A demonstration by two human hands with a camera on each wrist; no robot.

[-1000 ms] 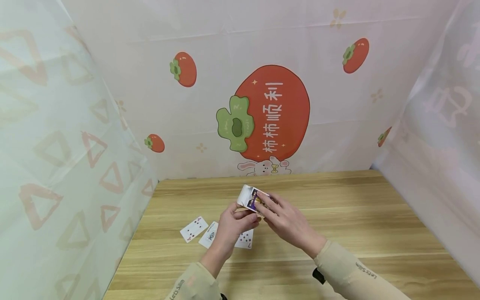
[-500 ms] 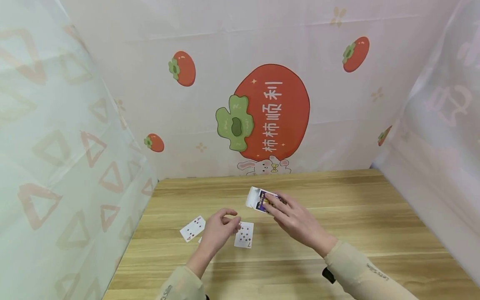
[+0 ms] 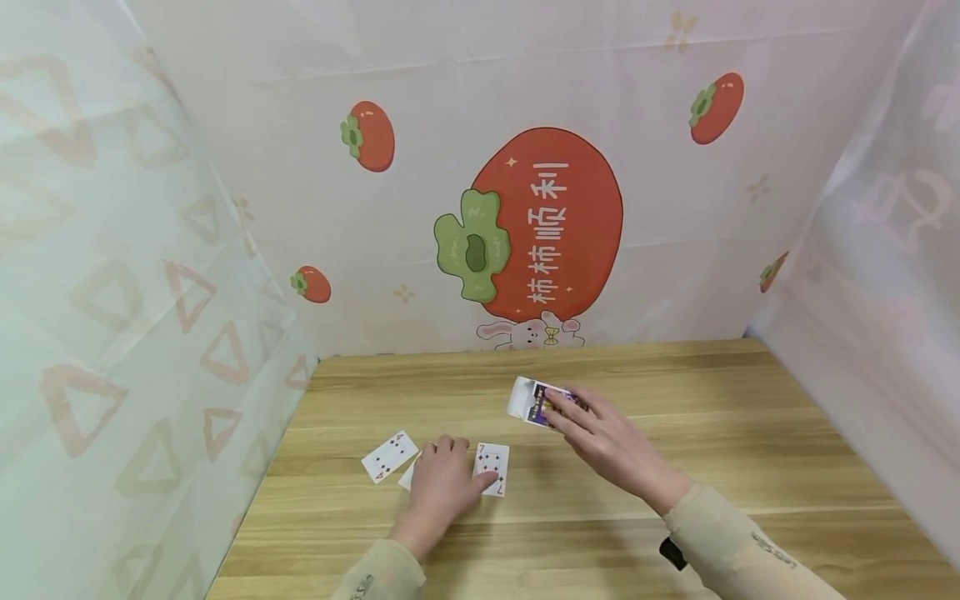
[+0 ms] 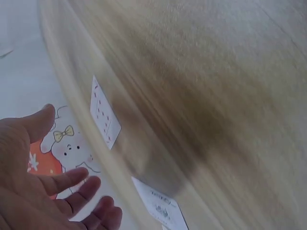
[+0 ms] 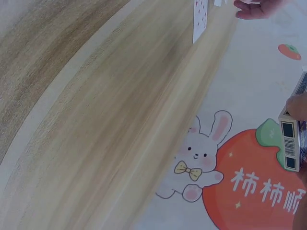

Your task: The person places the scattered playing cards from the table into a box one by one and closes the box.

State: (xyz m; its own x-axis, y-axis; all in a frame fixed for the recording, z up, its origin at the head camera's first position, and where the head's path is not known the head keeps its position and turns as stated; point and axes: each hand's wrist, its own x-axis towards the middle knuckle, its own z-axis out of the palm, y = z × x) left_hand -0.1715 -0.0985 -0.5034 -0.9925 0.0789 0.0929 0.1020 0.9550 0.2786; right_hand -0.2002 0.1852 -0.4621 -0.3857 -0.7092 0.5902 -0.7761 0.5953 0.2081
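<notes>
**While the right hand (image 3: 609,440) grips the card box (image 3: 542,406), the left hand (image 3: 445,477) spreads over loose cards**

Because the right fingers and thumb close around one end of the box, its white flap end (image 3: 520,397) is left free, pointing toward the left hand. The box appears to be held up off the table (image 3: 750,450) rather than resting on it; whether any cards are inside cannot be told.

The left hand has hold of nothing that shows: its fingers are loosely bent and parted, the thumb spread wide. In the head view that thumb crosses the seven of diamonds (image 3: 491,467), yet the left-wrist view shows its tip apart from the card, so the overlap probably comes from the viewing angle. Such a loose, hovering spread suits light, flat things.

The four of diamonds (image 3: 390,457) lies face up at an angle, farthest left. Between it and the seven, a card is mostly hidden beneath the hand; this is probably the joker (image 4: 161,207) seen in the left-wrist view.
</notes>
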